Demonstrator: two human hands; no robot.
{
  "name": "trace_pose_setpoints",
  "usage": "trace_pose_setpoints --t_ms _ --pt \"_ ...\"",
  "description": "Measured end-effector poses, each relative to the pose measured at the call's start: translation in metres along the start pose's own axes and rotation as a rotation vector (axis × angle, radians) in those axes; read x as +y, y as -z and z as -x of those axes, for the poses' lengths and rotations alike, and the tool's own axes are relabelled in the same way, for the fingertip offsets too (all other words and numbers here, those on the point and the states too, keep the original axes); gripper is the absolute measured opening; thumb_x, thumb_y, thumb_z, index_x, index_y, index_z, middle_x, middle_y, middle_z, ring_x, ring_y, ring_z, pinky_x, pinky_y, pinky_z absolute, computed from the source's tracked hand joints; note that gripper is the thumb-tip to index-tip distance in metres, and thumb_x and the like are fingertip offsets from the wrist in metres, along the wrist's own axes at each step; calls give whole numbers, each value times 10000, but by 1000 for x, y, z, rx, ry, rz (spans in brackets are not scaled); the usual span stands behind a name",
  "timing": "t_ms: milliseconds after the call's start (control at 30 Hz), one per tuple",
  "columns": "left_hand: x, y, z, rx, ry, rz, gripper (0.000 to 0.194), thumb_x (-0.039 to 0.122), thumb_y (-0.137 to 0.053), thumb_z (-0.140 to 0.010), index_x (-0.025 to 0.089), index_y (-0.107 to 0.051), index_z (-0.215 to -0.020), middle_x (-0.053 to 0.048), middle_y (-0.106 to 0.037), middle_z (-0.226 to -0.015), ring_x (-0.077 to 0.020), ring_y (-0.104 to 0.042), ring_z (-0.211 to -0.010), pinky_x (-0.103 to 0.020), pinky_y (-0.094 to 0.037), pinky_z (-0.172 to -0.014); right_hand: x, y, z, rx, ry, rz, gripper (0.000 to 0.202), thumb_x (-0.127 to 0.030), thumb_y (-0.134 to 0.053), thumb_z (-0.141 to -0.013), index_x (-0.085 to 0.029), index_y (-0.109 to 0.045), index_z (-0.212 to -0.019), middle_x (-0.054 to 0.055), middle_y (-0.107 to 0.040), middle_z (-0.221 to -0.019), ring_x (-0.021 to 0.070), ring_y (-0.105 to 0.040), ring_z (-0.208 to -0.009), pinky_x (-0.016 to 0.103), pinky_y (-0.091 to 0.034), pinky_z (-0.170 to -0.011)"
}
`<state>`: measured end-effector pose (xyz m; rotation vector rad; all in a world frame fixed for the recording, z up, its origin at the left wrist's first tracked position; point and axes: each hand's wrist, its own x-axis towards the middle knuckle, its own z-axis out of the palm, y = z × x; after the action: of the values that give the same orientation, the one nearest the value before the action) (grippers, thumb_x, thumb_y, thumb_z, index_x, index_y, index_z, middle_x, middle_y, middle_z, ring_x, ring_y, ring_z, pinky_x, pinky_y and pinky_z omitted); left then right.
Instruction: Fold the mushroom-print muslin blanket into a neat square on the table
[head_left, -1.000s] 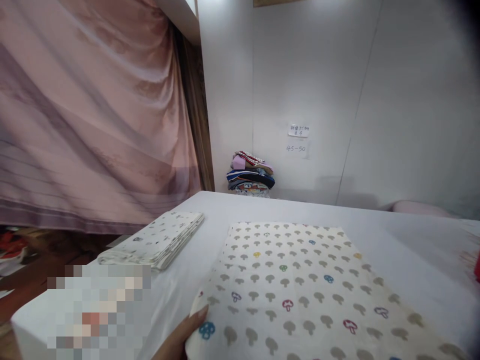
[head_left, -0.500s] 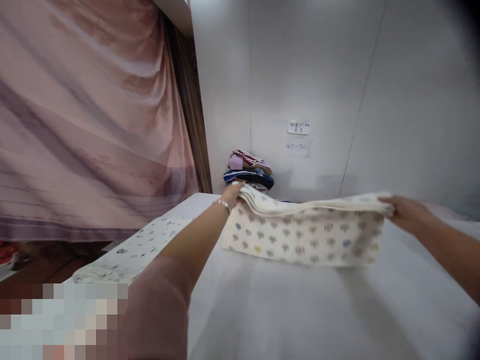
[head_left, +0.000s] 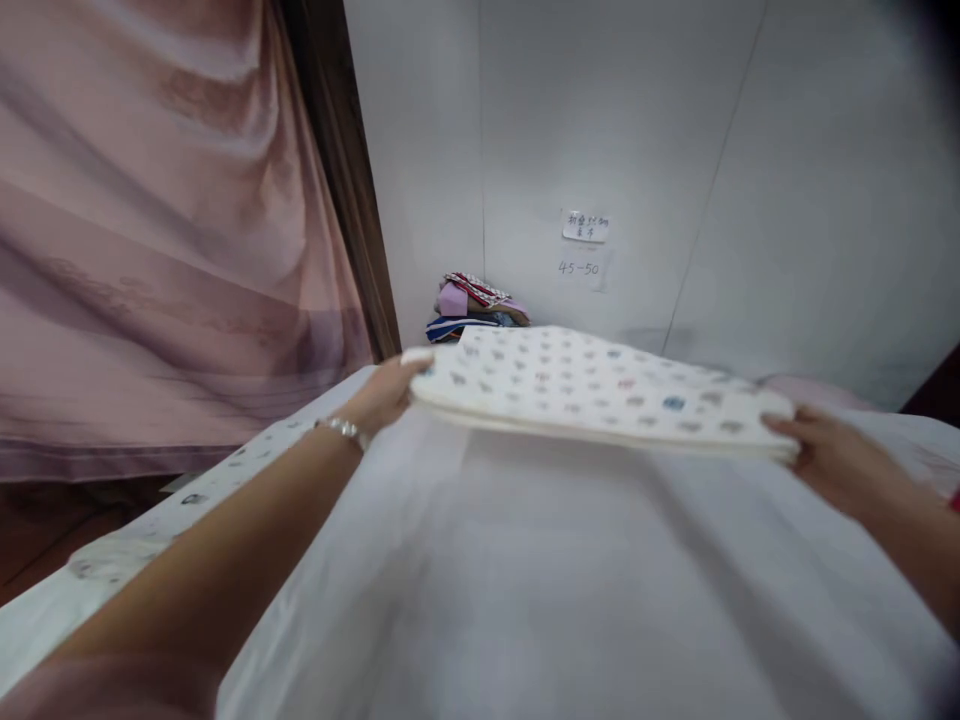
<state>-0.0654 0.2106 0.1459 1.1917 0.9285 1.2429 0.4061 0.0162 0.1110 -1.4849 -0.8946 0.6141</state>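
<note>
A folded white cloth point(head_left: 577, 385) with small grey, blue and red prints is stretched level between my two hands above the table. My left hand point(head_left: 386, 393), with a bracelet at the wrist, is closed on its left corner. At the opposite corner, my right hand point(head_left: 832, 455) pinches the cloth. Several layers show along the near edge. Beneath it lies the white-covered table point(head_left: 525, 580).
Another printed white cloth point(head_left: 217, 500) lies folded along the table's left side. Against the grey wall point(head_left: 600, 120) stands a pile of coloured fabrics point(head_left: 480, 300). A pink curtain point(head_left: 150, 220) hangs at left. Handwritten paper notes point(head_left: 585, 227) are stuck to the wall.
The cloth hung down from my hands earlier; now it is spread out flat and level, reaching away from me. Both hands still grip its corners. The view has shifted slightly.
</note>
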Motion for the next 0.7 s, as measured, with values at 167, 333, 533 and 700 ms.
trace_pose_setpoints --t_ms 167,333,533,700 --pt "-108 42 91 63 473 -188 257 236 -625 -756 103 -586 -973 -115 -688 -864 -235 -642 -859 -350 -514 -782 101 -8 80 -192 -511 -129 162 -179 -705 -587 -213 -584 -689 52 -693 -790 218 -662 -736 251 -548 -602" --pt "-120 60 134 86 440 -372 292 346 -621 -739 144 -579 -946 -84 -675 -865 -238 -632 -854 -333 -510 -739 121 1 125 -192 -533 -169 223 -202 -734 -561 -227 -565 -704 34 -691 -804 215 -660 -787 254 -542 -646" --pt "-117 70 148 188 342 -931 315 391 -645 -668 124 -574 -819 -114 -645 -833 -293 -600 -862 -348 -469 -702 121 6 147 -146 -485 0 190 -262 -710 -589 -234 -562 -705 20 -672 -730 190 -644 -676 249 -526 -575" --pt "-126 75 163 195 260 -1325 368 482 -533 -755 158 -554 -928 -103 -643 -896 -265 -605 -838 -327 -442 -664 132 11 154 -63 -284 352 462 -370 -648 -666 -188 -553 -1079 74 -660 -922 195 -625 -661 302 -517 -558"
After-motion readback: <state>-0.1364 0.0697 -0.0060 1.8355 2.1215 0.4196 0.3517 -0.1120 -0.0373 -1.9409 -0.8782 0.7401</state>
